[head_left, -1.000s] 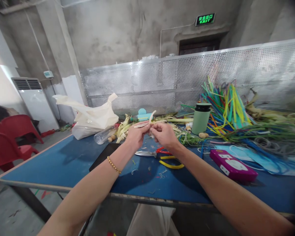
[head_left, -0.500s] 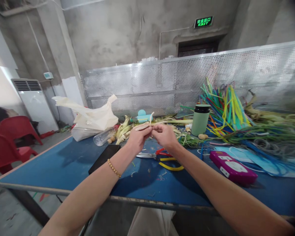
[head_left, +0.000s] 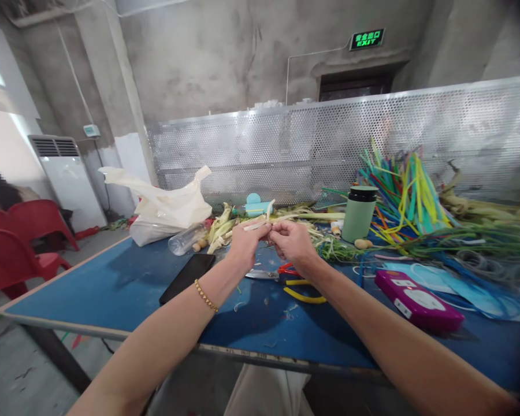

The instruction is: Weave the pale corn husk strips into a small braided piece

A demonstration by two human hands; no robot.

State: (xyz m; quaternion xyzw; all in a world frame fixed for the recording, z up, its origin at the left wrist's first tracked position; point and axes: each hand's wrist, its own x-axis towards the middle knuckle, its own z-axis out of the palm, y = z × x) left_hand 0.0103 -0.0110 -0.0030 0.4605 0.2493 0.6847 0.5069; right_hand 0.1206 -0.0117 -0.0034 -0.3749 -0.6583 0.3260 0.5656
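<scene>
My left hand (head_left: 246,245), with a gold bead bracelet on the wrist, is closed in a pinch on a pale strip (head_left: 270,209) that looks like dried husk. One end of the strip stands up above the fingertips. My right hand (head_left: 292,241) meets it at the fingertips, thumb and forefinger pinched at the same spot, and the join between them is too small to make out. Below the hands lie scissors (head_left: 262,275) with red handles and a yellow-handled tool (head_left: 304,296), both partly hidden by my right forearm.
On the blue table (head_left: 108,289) are a black phone (head_left: 188,277), a plastic bottle (head_left: 182,241), a white bag (head_left: 169,202), husks (head_left: 222,230), a green canister (head_left: 359,216), coloured strips (head_left: 411,190) and a purple box (head_left: 418,300). A person sits at far left near red chairs (head_left: 47,222).
The view has shifted slightly, so the scene sits a little further right. Both hands stay together at the pale strip, with the right fingers slightly more curled.
</scene>
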